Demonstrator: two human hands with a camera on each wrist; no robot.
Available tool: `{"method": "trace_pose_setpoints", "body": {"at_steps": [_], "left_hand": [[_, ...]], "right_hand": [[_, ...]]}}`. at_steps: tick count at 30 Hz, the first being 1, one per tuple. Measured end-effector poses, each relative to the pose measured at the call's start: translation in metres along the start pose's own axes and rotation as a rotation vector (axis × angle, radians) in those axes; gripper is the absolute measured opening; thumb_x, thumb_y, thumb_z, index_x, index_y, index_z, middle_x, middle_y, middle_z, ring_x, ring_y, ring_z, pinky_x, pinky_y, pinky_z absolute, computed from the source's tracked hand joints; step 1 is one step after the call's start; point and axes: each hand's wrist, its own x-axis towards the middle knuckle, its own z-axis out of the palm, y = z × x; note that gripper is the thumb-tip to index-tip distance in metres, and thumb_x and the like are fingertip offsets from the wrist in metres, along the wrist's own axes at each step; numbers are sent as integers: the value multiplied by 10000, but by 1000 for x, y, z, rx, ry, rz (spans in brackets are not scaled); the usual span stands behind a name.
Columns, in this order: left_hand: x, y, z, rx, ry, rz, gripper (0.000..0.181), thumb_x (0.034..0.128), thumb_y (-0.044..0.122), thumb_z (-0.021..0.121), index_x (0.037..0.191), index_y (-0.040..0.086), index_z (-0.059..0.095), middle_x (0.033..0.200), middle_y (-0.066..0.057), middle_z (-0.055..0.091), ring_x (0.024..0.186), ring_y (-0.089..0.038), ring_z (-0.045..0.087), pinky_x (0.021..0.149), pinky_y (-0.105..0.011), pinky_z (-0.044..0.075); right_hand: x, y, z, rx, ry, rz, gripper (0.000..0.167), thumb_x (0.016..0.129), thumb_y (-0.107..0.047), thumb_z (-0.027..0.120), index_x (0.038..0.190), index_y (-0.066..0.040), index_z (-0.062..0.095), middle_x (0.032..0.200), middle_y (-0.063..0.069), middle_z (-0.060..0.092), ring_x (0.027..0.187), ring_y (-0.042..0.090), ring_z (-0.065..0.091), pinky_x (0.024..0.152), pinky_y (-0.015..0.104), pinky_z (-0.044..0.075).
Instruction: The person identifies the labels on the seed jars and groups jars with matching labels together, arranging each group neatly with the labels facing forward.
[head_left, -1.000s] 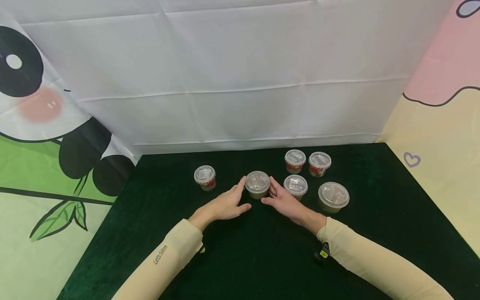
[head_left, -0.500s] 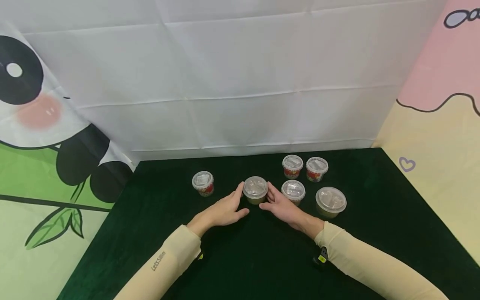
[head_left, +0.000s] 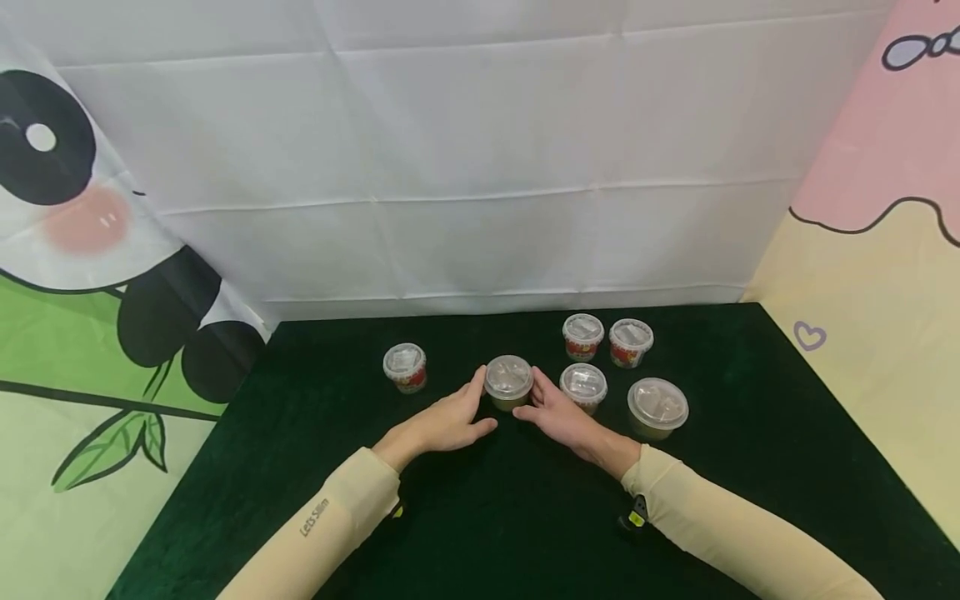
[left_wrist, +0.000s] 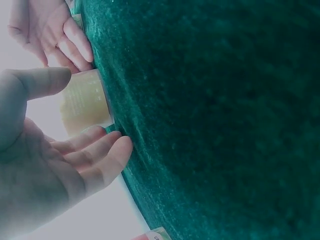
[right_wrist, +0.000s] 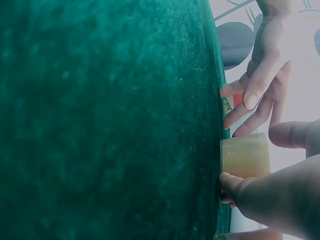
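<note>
Flanking the lidded tub point(head_left: 509, 382) toward the surface's point(head_left: 502, 525) far edge, your left hand point(head_left: 442, 419) and right hand point(head_left: 562, 417) show loose fingers, unclenched; tub markings unreadable, right hand hiding a cup's point(head_left: 583, 382) base, left sleeve point(head_left: 337, 508) lettering starts "Let's".

The person wears a soft, pale yellow left sleeve point(head_left: 337, 525) and a matching right sleeve point(head_left: 742, 523). Dark letters point(head_left: 314, 517) (maybe "Lets Slim") mark the left one. A black gadget point(head_left: 639, 506) with a yellow-green patch peeks out by the right cuff point(head_left: 643, 472).
</note>
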Motion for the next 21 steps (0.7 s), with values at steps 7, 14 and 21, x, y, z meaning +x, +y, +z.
{"method": "trace_pose_setpoints", "body": {"at_steps": [7,14,21], "left_hand": [[-3,1,-1,-16,20,2,863,1054,297,565,1617,37,-36,1671,-206,89,1514,-312,200,1210,-467,212],[-7,3,-4,-44,57,26,881,1051,282,575,1617,57,-61,1669,-218,87,1511,-327,209,1203,-482,226],[-15,9,-15,-28,121,61,894,1045,319,581,1625,102,-64,1619,-236,222,1409,-334,424,1115,-471,399]], "right_hand": [[-1,-8,-1,40,-22,-1,804,1042,-97,527,1612,-21,-34,1681,174,60,1528,321,141,1197,504,230],[-6,-22,-5,117,-88,16,759,1069,-116,470,1610,-24,-54,1675,202,75,1497,361,247,1135,486,367],[-13,-38,-10,103,-111,-40,669,1098,-142,408,1625,-57,4,1676,188,104,1510,349,214,1131,486,377]]}}
